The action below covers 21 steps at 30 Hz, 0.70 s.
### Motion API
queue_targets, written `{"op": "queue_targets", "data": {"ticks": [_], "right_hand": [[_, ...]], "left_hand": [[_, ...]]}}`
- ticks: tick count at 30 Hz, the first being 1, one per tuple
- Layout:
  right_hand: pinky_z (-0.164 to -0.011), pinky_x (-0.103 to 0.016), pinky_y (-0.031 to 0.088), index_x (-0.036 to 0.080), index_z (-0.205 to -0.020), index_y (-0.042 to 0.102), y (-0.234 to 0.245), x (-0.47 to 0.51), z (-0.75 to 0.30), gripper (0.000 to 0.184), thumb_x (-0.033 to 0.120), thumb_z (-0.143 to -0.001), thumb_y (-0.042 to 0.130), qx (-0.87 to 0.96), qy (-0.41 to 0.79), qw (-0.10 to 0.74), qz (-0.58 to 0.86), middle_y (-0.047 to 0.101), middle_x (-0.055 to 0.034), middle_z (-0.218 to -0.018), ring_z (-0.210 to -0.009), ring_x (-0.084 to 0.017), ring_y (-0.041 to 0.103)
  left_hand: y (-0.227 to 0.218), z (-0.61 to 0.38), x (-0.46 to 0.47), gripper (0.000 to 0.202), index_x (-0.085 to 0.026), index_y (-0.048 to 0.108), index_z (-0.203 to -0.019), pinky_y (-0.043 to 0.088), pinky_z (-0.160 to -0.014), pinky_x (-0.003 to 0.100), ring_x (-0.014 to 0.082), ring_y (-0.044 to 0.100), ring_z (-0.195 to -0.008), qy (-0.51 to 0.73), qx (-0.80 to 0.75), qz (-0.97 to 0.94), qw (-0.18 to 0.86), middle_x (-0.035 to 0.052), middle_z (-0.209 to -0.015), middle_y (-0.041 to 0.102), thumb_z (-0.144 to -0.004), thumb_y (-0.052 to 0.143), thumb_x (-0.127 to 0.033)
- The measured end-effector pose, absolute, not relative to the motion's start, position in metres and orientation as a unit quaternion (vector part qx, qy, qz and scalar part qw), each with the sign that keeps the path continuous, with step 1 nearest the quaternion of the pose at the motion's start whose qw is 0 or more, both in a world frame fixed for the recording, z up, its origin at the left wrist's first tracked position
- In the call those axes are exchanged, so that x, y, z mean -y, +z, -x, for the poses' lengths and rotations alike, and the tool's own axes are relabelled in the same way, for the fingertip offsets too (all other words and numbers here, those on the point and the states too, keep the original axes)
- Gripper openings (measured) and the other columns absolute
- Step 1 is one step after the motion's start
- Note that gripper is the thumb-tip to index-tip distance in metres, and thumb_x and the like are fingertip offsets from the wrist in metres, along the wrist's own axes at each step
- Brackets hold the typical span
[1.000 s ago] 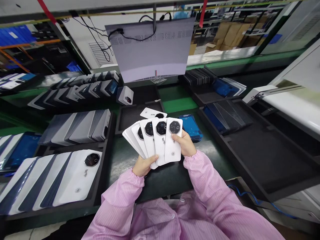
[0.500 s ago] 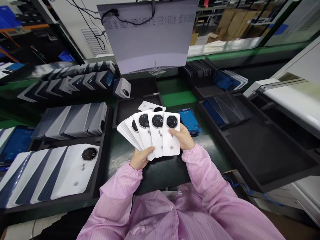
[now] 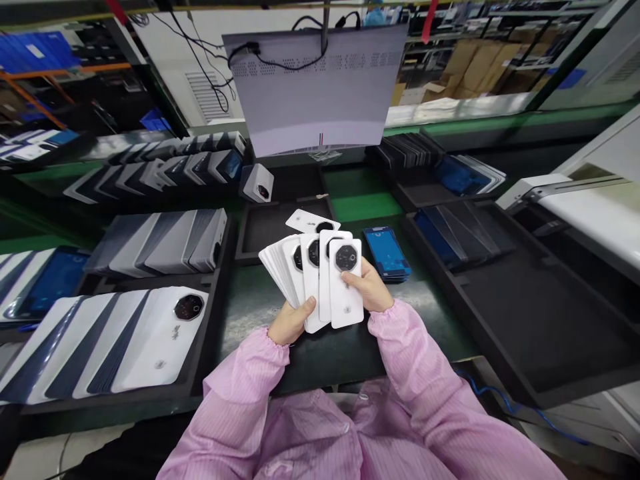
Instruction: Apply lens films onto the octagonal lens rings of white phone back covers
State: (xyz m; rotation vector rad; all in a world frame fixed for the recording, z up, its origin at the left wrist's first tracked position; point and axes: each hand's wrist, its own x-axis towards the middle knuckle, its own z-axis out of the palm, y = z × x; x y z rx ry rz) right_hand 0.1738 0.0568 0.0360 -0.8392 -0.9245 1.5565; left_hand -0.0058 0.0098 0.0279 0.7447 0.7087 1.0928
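Note:
A fan of white phone back covers (image 3: 295, 293), each with a dark octagonal camera area, is spread between my hands above the dark green bench. My left hand (image 3: 291, 319) grips the fan's lower end, thumb on top. On the right, my right hand (image 3: 370, 285) pinches the front cover (image 3: 347, 293), its thumb just below the camera area. The fingers under the covers are hidden. One more white cover (image 3: 311, 221) lies slantwise behind the fan. To the right of my right hand sits a small stack of blue-faced panels (image 3: 387, 252).
Black trays with rows of white covers (image 3: 160, 333) and grey covers (image 3: 170, 240) stand at left. At right is a black tray (image 3: 545, 313) with dark panels (image 3: 460, 227) at its far end. A large screen's back (image 3: 320, 93) hangs ahead, beside a white machine (image 3: 595, 207).
The covers at the right of the fan have drawn closer together and overlap more. My right hand stays on the front cover. The whole view has shifted slightly.

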Motion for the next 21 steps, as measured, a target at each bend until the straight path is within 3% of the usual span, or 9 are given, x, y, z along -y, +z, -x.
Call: {"op": "queue_targets", "data": {"ticks": [4, 10, 21], "right_hand": [[-0.076, -0.028, 0.051, 0.025, -0.099, 0.062, 0.032, -0.056, -0.165, 0.044, 0.028, -0.061, 0.083, 0.392, 0.671, 0.53, 0.339, 0.069, 0.0017, -0.095, -0.083, -0.016, 0.064], [-0.077, -0.031, 0.051, 0.025, -0.097, 0.06, 0.031, -0.06, -0.165, 0.047, 0.029, -0.057, 0.084, 0.367, 0.669, 0.538, 0.359, 0.069, 0.0018, -0.093, -0.082, -0.017, 0.064], [-0.085, -0.035, 0.051, 0.026, -0.104, 0.059, 0.033, -0.063, -0.173, 0.05, 0.031, -0.06, 0.083, 0.398, 0.668, 0.519, 0.356, 0.067, 0.0012, -0.101, -0.093, -0.02, 0.063]], "left_hand": [[0.029, 0.006, -0.012, 0.068, -0.015, 0.057, -0.125, 0.038, -0.108, 0.047, 0.0347, 0.049, -0.126, 0.475, -0.304, -0.303, 0.768, 0.0141, -0.123, 0.064, -0.068, 0.074, -0.047], [0.038, 0.011, -0.016, 0.067, -0.013, 0.056, -0.126, 0.038, -0.107, 0.05, 0.0363, 0.053, -0.121, 0.466, -0.329, -0.258, 0.78, 0.0131, -0.118, 0.067, -0.062, 0.076, -0.021], [0.035, 0.011, -0.014, 0.064, -0.015, 0.055, -0.128, 0.041, -0.105, 0.05, 0.035, 0.056, -0.119, 0.431, -0.333, -0.301, 0.783, 0.014, -0.123, 0.064, -0.068, 0.076, -0.024]]}}
